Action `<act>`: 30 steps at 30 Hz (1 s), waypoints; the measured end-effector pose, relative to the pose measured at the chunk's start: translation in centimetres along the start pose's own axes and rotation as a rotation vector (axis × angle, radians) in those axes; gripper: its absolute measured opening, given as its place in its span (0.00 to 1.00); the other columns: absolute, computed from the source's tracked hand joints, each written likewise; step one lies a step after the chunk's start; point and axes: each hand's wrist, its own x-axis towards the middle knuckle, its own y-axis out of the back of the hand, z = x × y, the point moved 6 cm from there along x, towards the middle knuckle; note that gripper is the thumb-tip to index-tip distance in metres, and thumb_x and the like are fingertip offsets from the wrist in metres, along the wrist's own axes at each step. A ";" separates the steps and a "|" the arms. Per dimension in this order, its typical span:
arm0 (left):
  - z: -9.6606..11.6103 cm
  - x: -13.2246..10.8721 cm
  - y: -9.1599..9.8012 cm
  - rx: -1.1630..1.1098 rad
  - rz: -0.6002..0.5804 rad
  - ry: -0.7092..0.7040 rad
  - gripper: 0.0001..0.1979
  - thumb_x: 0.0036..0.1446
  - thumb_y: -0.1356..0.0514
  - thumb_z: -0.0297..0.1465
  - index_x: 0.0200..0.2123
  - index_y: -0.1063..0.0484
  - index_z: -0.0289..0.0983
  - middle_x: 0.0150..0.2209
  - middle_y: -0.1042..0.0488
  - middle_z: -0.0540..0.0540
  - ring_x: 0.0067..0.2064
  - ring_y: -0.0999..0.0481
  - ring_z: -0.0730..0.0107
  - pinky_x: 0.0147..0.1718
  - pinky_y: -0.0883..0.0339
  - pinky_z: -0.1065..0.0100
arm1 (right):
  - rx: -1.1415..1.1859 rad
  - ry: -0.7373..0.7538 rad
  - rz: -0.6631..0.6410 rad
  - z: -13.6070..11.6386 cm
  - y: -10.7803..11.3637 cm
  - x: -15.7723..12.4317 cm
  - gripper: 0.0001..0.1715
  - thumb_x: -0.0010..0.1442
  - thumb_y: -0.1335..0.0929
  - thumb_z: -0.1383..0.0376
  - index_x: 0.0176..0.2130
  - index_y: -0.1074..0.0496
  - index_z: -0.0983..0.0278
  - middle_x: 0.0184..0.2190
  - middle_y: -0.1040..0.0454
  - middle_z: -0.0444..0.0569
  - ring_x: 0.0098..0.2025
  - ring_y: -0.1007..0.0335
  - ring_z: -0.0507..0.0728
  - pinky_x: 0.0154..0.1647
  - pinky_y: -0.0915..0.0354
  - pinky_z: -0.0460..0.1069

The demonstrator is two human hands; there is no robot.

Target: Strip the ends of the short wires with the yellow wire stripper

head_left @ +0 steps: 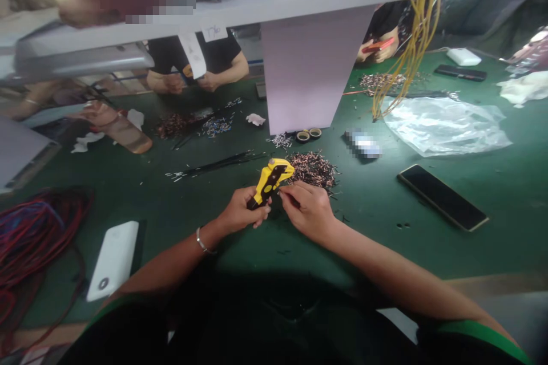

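Observation:
My left hand (243, 212) is closed round the handles of a yellow and black wire stripper (271, 179), whose head points up and to the right. My right hand (308, 205) is pinched on a short thin wire piece at the tool's jaws; the piece is too small to see clearly. Just beyond both hands lies a pile of short cut wire pieces (312, 168) on the green table (205, 205). A bracelet sits on my left wrist.
A black phone (442, 197) lies at the right, a white power bank (113, 259) at the left beside red and blue cable coils (29, 234). Clear plastic bag (443, 125), yellow wires (413, 28) hanging from a shelf, white post (308, 68). Other people work across the table.

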 end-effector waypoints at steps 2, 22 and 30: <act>0.0 0.0 0.0 0.015 0.011 0.026 0.14 0.47 0.32 0.29 0.32 0.34 0.33 0.19 0.30 0.54 0.14 0.34 0.80 0.13 0.38 0.77 | 0.019 -0.021 0.004 0.1 -0.1 0.0 0.13 0.63 0.37 0.72 0.34 0.24 0.68 0.24 0.25 0.49 0.23 0.31 0.52 0.25 0.33 0.47; 0.8 0.5 -1.6 -0.537 -0.444 0.099 0.21 0.42 0.33 0.28 0.43 0.28 0.30 0.30 0.25 0.42 0.28 0.27 0.66 0.29 0.30 0.60 | 0.416 -0.737 -0.081 5.8 0.2 -1.7 0.16 0.60 0.35 0.61 0.43 0.21 0.62 0.24 0.23 0.44 0.18 0.34 0.49 0.19 0.35 0.46; 0.6 0.4 -1.6 -0.550 -0.511 0.126 0.23 0.42 0.32 0.29 0.45 0.27 0.30 0.31 0.25 0.41 0.29 0.26 0.63 0.31 0.31 0.59 | 0.552 -0.734 -0.087 6.1 0.6 -1.6 0.15 0.59 0.35 0.60 0.45 0.27 0.63 0.31 0.22 0.46 0.21 0.29 0.50 0.29 0.29 0.50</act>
